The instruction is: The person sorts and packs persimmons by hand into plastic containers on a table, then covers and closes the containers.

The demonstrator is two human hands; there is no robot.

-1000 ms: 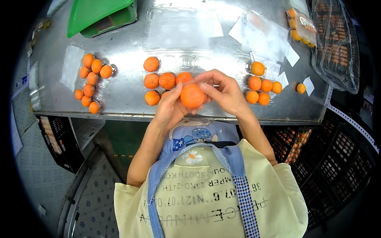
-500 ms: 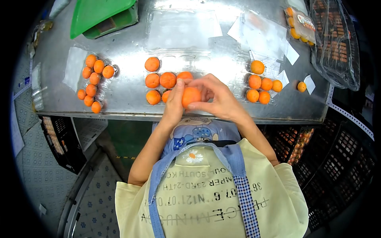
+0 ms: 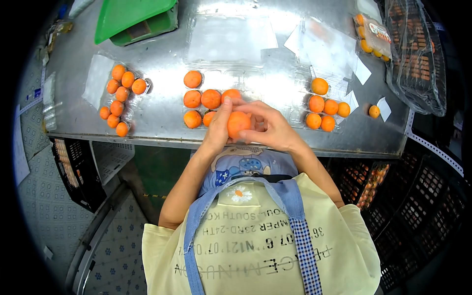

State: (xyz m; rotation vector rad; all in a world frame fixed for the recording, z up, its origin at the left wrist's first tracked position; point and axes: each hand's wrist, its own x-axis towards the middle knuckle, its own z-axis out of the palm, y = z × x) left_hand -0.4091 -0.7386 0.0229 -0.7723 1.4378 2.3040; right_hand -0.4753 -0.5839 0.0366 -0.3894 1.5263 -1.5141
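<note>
Between my two hands, near the table's front edge, is an orange [image 3: 238, 125]. My left hand [image 3: 219, 129] presses against its left side, thumb pointing up, while my right hand [image 3: 273, 127] curls round its right side. Just behind them lies an opened clear plastic fruit pack [image 3: 250, 76], its lid [image 3: 223, 40] folded back on the table. Several oranges sit in the pack's left and middle hollows, such as one orange [image 3: 192, 79] at the top left. My hands partly hide the pack's front row.
More packs with oranges lie at the left [image 3: 120, 93] and right [image 3: 319, 104]. A lone orange [image 3: 374, 111] rests beside a paper slip [image 3: 384, 109]. A green tray [image 3: 135, 19], a filled closed pack [image 3: 373, 37] and a bagged crate [image 3: 418, 59] stand toward the back. Dark crates [image 3: 364, 184] sit below the table.
Both hands stay at the same spot, with the orange turned slightly between the fingers. The camera view has shifted a little; the oranges on the table look unmoved.
</note>
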